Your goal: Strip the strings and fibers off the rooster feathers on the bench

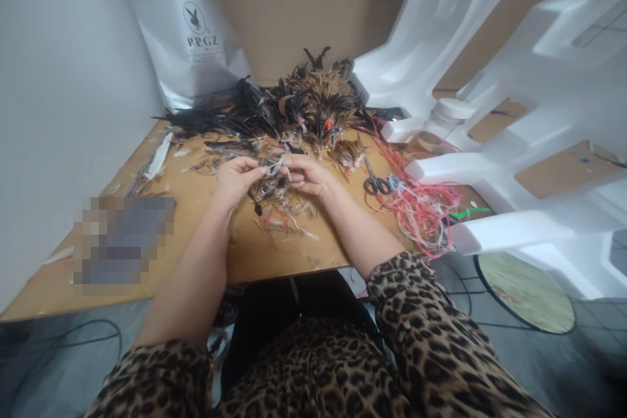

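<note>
Over the middle of the table, my left hand (238, 177) and my right hand (309, 174) meet, fingertips close together. Both are closed in a pinch on a thin, whitish plastic string (277, 165), which looks looped between them. Whether a feather is caught in it I cannot make out. Just below the fingers lie loose dark feathers (267, 189) mixed with red and white string scraps (284, 222). Beyond my hands is a large heap of black and brown feathers (318, 95), some bundled with bits of red.
Scissors (376, 181) lie right of my right hand, beside a tangle of red and white string (426, 206). A lidded jar (448, 119) stands among white foam pieces (504, 232). At left are a white feather (160, 155) and a blurred-out object (125, 241). A silvery bag (196, 39) stands behind.
</note>
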Tool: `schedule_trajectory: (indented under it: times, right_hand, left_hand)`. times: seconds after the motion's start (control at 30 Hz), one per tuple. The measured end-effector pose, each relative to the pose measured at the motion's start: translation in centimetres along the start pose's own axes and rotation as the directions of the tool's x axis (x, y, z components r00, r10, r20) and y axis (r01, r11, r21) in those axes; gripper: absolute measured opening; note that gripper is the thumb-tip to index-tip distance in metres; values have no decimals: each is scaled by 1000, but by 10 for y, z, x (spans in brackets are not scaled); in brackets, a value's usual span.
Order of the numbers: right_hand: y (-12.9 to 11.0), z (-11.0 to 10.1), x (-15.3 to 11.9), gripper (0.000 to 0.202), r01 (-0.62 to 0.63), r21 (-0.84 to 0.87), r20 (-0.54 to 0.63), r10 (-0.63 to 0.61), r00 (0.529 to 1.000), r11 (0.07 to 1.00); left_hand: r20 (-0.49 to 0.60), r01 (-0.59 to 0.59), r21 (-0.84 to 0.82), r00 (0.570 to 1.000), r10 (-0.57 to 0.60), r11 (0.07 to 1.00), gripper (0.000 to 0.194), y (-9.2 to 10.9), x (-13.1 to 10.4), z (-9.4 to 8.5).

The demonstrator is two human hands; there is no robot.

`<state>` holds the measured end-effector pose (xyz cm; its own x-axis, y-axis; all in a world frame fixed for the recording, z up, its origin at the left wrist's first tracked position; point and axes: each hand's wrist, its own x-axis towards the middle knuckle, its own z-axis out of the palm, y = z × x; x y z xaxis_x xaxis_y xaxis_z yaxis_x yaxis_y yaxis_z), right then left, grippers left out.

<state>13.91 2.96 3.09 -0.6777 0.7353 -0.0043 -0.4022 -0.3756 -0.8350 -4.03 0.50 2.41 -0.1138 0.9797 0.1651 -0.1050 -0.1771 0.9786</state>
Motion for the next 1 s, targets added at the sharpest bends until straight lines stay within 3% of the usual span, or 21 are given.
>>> schedule_trajectory:
  times: [0.17, 0.33, 0.5, 0.63, 0.73, 0.87, 0.93, 1.0]
  right_hand:
    - [-5, 4, -5, 26, 27, -107, 26, -25, 999, 994]
    - [-8, 9, -12, 30, 43, -238, 214, 9, 977, 970]
    - [-17, 11, -23, 26, -23, -536, 302, 217, 928, 844]
    - [-20, 9, -24, 28, -81, -747, 237, 378, 895, 660]
    - [-21, 4, -23, 34, -67, -803, 161, 324, 932, 592]
    - [-19, -4, -20, 31, -25, -780, 91, 154, 984, 625]
    - [-16, -6, -16, 26, -1, -779, 48, 60, 997, 627]
    - [-14, -7, -13, 21, 24, -824, 18, -15, 1000, 567]
  left_hand:
    - [145, 132, -215, 984, -102, 968, 25, 7, -4, -4]
    - [334, 231, -405, 938, -92, 884, 27, 12, -7, -11]
    - [273, 229, -545, 958, -87, 807, 32, 11, -1, -21]
    - [210, 205, -549, 972, -104, 810, 29, 8, 4, -26]
    - [166, 196, -560, 978, -123, 805, 28, 7, 7, -28]
    - [106, 174, -574, 985, -137, 800, 29, 8, 10, -29]
    - [78, 179, -551, 983, -164, 815, 29, 9, 10, -28]
    - [76, 202, -536, 979, -191, 820, 30, 9, 11, -27]
